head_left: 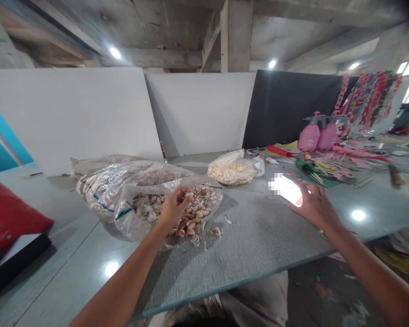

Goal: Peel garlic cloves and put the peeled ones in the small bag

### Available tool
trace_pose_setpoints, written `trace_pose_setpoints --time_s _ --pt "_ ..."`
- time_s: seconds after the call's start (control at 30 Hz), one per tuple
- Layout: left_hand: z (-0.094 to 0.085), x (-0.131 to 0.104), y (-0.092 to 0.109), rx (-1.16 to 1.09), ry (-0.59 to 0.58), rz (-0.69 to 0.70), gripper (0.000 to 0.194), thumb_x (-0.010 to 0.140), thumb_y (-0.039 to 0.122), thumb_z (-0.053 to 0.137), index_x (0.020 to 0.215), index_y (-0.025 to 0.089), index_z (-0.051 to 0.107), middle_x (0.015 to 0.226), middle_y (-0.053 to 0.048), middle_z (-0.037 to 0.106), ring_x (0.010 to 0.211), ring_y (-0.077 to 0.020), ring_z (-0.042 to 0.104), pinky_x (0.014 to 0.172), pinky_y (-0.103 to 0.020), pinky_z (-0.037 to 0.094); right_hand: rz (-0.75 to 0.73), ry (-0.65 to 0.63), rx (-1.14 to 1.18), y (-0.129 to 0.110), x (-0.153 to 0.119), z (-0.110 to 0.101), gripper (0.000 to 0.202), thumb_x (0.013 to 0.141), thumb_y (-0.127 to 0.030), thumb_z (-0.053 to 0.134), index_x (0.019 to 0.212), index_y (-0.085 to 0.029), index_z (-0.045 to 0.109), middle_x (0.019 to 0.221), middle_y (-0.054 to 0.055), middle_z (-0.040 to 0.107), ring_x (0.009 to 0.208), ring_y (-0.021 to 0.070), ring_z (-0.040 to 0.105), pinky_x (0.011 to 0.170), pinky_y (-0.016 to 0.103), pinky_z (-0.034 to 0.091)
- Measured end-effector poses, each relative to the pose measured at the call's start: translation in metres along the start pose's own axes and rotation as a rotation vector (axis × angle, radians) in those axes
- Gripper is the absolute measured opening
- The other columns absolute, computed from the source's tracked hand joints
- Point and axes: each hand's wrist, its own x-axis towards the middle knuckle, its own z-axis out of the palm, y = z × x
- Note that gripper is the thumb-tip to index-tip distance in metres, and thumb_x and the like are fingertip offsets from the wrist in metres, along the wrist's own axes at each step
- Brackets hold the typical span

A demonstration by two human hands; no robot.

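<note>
My left hand [176, 205] is over the mouth of a large clear plastic bag [122, 200], its fingers closed around a pale garlic clove [188, 195]. Below it lie unpeeled garlic cloves [191, 222] and loose papery skins [146, 206]. A smaller clear bag of pale peeled cloves [231, 172] rests on the grey table [252, 240], between my two hands. On the right, my right hand [311, 204] grips a bright, glaring flat device [288, 190], its near edge between the fingers; part of it is blurred out by pixels.
Two pink spray bottles [309, 136] stand at the back right, near coloured paper scraps [341, 170] and a brush [396, 176]. A red bag [10, 213] sits at the far left. White and black boards [201, 109] line the back.
</note>
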Motion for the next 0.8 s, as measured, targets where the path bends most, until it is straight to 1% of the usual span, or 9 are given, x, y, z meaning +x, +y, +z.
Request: trace_pose_setpoints --time_s 0.17,0.4,0.53,0.7,0.8 --pt "0.0 0.0 0.0 0.016 -0.005 0.006 0.025 0.075 0.037 0.052 0.09 0.017 0.056 0.06 0.004 0.052 0.047 -0.0078 0.045 0.045 -0.018 0.035 0.01 0.006 -0.025 0.0 0.0 -0.001 0.061 0.069 -0.029 0.058 0.125 -0.012 0.041 0.103 0.016 0.048 0.097 0.0281 0.042 0.088 0.034 0.035" --pt "0.0 0.0 -0.001 0.012 -0.026 0.001 0.024 0.076 0.036 0.051 0.09 0.018 0.054 0.06 0.004 0.05 0.045 -0.0071 0.044 0.044 -0.018 0.034 0.024 -0.015 -0.013 -0.001 0.0 -0.001 0.062 0.069 -0.03 0.058 0.126 -0.012 0.04 0.105 0.017 0.048 0.099 0.0281 0.042 0.089 0.035 0.034" --pt "0.0 0.001 -0.003 0.014 -0.033 0.001 0.024 0.076 0.036 0.051 0.091 0.018 0.054 0.061 0.004 0.051 0.045 -0.0072 0.044 0.044 -0.018 0.035 0.01 -0.012 -0.012 0.001 0.0 0.001 0.06 0.07 -0.03 0.057 0.125 -0.012 0.04 0.104 0.017 0.048 0.099 0.028 0.042 0.088 0.035 0.034" --pt "0.0 0.001 -0.005 0.045 -0.033 0.017 0.024 0.077 0.036 0.051 0.092 0.017 0.054 0.061 0.004 0.05 0.047 -0.0072 0.044 0.046 -0.018 0.035 0.014 0.019 -0.031 0.003 0.0 0.005 0.063 0.066 -0.032 0.06 0.124 -0.014 0.042 0.102 0.015 0.049 0.097 0.0279 0.044 0.086 0.035 0.036" --pt "-0.001 0.002 -0.006 0.05 -0.035 0.012 0.025 0.077 0.036 0.05 0.092 0.017 0.054 0.06 0.005 0.049 0.047 -0.0074 0.044 0.046 -0.018 0.034 0.032 0.006 -0.024 0.004 0.001 0.009 0.065 0.065 -0.033 0.061 0.124 -0.015 0.041 0.103 0.015 0.05 0.097 0.0285 0.046 0.087 0.035 0.036"
